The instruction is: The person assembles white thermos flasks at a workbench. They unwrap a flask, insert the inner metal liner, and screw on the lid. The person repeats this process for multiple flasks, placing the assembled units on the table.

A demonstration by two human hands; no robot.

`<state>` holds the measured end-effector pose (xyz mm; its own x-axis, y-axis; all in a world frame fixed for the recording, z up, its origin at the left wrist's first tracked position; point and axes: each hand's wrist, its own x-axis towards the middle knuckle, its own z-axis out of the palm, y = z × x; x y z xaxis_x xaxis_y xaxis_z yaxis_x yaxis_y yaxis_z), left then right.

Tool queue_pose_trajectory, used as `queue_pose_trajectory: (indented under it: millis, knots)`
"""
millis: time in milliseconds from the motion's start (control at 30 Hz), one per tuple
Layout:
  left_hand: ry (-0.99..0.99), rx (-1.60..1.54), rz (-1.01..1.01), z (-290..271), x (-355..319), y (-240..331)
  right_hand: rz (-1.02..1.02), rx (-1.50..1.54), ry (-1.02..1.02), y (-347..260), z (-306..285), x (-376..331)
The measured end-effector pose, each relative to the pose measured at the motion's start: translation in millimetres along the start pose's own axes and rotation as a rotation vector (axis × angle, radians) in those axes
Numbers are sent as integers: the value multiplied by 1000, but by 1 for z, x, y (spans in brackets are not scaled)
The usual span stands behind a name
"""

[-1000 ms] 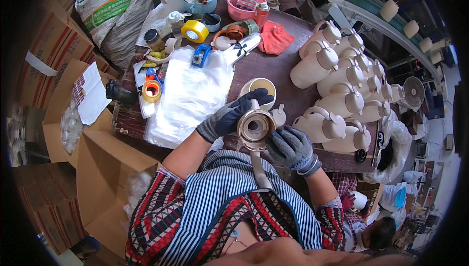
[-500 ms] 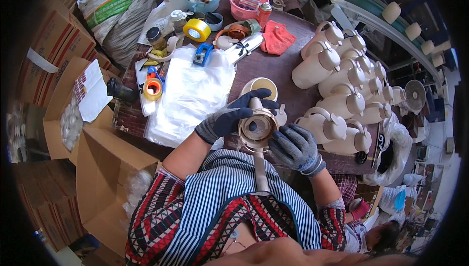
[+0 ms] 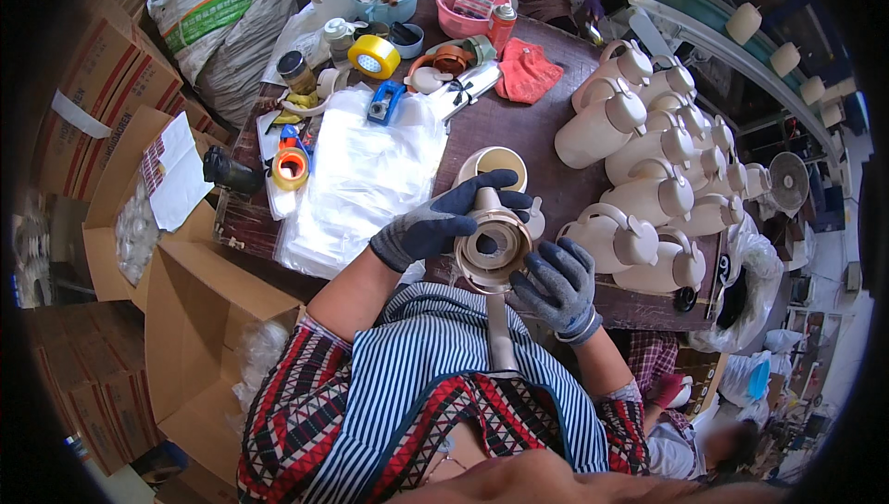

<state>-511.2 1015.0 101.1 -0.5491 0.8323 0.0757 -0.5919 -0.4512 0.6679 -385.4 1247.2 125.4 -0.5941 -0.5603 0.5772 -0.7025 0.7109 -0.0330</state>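
While both hands (image 3: pixel 444 224) stay gripping, jug top (image 3: pixel 491 246) seemingly tilts.

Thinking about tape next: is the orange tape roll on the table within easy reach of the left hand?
Probably not right away: the left hand is gripping the beige jug top, though only flat plastic sheet lies between it and the orange tape roll.

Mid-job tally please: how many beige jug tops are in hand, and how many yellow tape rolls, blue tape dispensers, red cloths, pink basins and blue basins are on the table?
Beige jug top, in hand: 1
Yellow tape roll: 1
Blue tape dispenser: 1
Red cloth: 1
Pink basin: 1
Blue basin: 1
Total: 6
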Motion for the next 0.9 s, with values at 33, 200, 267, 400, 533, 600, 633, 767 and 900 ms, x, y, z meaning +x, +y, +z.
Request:
queue_pose_trajectory:
  millis: [33,200,267,400,533,600,633,767,900]
  knots:
    - [-2,-6,-1,1,0,0,-4,2,7,-3,0,2]
    - [-11,-23,-11,1,0,1,16,64,13,-20,10,6]
    - [-9,-14,-14,2,0,1,33,87,21,-26,13,10]
    - [-8,32,5,3,-1,1,79,135,18,-33,18,13]
    - [-8,65,7,3,-4,2,200,175,0,-41,24,15]
    - [-7,69,10,2,-6,1,207,169,-9,-41,24,17]
    - [-8,64,11,2,-6,0,209,182,-13,-41,23,19]
    - [0,62,13,4,-8,2,208,244,1,-41,24,22]
    - [8,22,19,3,-11,0,203,246,-7,-44,23,30]
